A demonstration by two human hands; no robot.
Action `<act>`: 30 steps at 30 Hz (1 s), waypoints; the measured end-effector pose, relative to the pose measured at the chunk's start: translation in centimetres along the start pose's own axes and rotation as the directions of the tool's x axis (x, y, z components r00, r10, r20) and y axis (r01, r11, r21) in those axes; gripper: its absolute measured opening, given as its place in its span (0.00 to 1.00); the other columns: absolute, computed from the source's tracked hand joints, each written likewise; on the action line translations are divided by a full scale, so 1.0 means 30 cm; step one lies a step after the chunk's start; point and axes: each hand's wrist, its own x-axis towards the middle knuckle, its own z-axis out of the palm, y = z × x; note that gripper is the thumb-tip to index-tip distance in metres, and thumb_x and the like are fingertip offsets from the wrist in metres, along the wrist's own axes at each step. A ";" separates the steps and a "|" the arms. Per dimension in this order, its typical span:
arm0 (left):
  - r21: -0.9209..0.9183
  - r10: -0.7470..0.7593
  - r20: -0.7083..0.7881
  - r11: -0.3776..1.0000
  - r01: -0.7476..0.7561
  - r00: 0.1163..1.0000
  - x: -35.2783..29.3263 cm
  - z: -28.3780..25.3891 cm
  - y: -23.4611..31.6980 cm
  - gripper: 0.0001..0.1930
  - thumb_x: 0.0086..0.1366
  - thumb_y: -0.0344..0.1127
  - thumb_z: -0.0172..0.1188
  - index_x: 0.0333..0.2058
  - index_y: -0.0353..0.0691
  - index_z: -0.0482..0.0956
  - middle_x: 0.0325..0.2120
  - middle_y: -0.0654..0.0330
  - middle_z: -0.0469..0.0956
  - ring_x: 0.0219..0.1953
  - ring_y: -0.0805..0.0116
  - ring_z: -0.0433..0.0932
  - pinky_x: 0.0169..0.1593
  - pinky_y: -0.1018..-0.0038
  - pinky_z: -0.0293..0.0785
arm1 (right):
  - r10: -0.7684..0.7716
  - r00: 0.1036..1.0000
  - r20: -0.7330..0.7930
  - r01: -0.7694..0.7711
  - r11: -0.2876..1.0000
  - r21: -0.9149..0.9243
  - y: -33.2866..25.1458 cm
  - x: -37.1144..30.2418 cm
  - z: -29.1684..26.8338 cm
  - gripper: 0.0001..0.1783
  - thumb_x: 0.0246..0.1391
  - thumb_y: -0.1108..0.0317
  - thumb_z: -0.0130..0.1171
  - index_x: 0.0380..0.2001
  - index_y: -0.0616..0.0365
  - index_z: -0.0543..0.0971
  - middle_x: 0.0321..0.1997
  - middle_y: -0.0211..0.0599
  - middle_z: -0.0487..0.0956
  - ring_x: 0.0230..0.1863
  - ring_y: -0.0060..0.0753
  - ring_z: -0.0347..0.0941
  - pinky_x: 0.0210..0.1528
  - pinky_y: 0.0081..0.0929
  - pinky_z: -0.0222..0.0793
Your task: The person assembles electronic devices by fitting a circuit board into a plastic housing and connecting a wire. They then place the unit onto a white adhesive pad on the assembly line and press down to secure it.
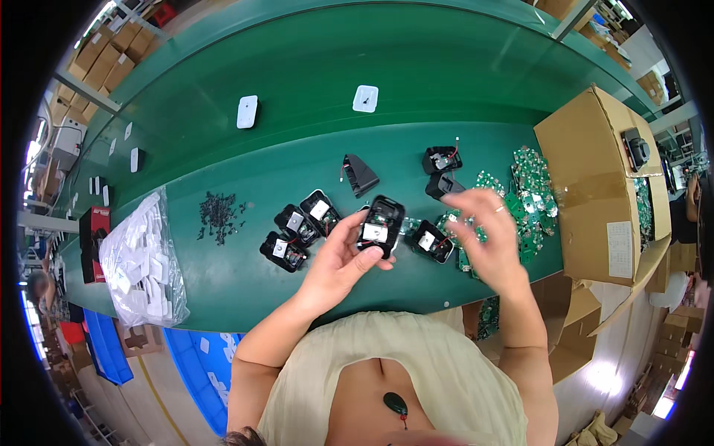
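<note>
My left hand is closed on a black plastic housing, tilted so its open side shows a circuit board and a white part inside. To its right, my right hand is raised with thumb and fingers apart and nothing visible between them. Its fingertips are close to an empty-looking black housing and a heap of green circuit boards. Between the hands lies another black housing with a white part and red wires. Several similar filled housings sit left of my left hand.
Small black parts are scattered on the green bench. A plastic bag of white pieces lies at the left. A large cardboard box borders the right side. White covers rest on the green belt behind.
</note>
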 end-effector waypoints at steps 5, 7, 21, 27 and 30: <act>0.064 0.047 0.034 0.997 -0.049 0.998 -0.017 0.018 -0.008 0.30 0.57 0.27 0.57 0.56 0.36 0.55 0.46 0.57 0.66 0.43 0.71 0.70 0.42 0.76 0.72 | -0.252 0.964 0.090 0.256 0.966 -0.038 -0.083 0.015 0.079 0.13 0.36 0.69 0.64 0.32 0.50 0.79 0.28 0.29 0.69 0.26 0.27 0.66 0.21 0.23 0.62; 0.108 0.076 0.032 0.991 -0.079 0.997 -0.025 0.017 -0.008 0.30 0.56 0.28 0.59 0.56 0.36 0.56 0.45 0.57 0.66 0.42 0.72 0.70 0.41 0.77 0.72 | -0.347 0.929 0.132 0.357 0.932 -0.064 -0.083 0.021 0.105 0.12 0.36 0.68 0.63 0.30 0.51 0.78 0.26 0.27 0.67 0.25 0.26 0.65 0.19 0.23 0.59; 0.114 -0.059 0.024 0.992 0.056 0.998 -0.046 0.018 0.035 0.21 0.58 0.22 0.48 0.52 0.34 0.59 0.42 0.54 0.68 0.35 0.67 0.74 0.37 0.72 0.71 | 0.211 0.968 0.135 -0.237 0.601 0.763 -0.019 -0.012 0.160 0.05 0.48 0.78 0.54 0.29 0.59 0.70 0.30 0.28 0.66 0.25 0.12 0.63 0.25 0.11 0.58; 0.021 -0.102 -0.067 0.994 0.104 0.992 -0.040 -0.004 0.020 0.19 0.60 0.23 0.47 0.50 0.36 0.57 0.41 0.55 0.68 0.36 0.68 0.73 0.34 0.75 0.74 | 0.091 0.988 0.128 -0.151 0.771 0.619 -0.046 -0.043 0.168 0.16 0.46 0.73 0.60 0.41 0.57 0.72 0.31 0.29 0.67 0.25 0.16 0.63 0.24 0.14 0.59; 0.273 0.084 -0.145 0.961 -0.042 0.986 -0.021 0.003 -0.016 0.14 0.61 0.24 0.48 0.46 0.36 0.60 0.37 0.58 0.67 0.36 0.73 0.70 0.40 0.79 0.67 | -0.231 0.971 -0.062 0.239 0.934 0.266 -0.098 -0.037 0.190 0.23 0.35 0.63 0.68 0.39 0.53 0.74 0.31 0.33 0.70 0.26 0.31 0.68 0.23 0.23 0.66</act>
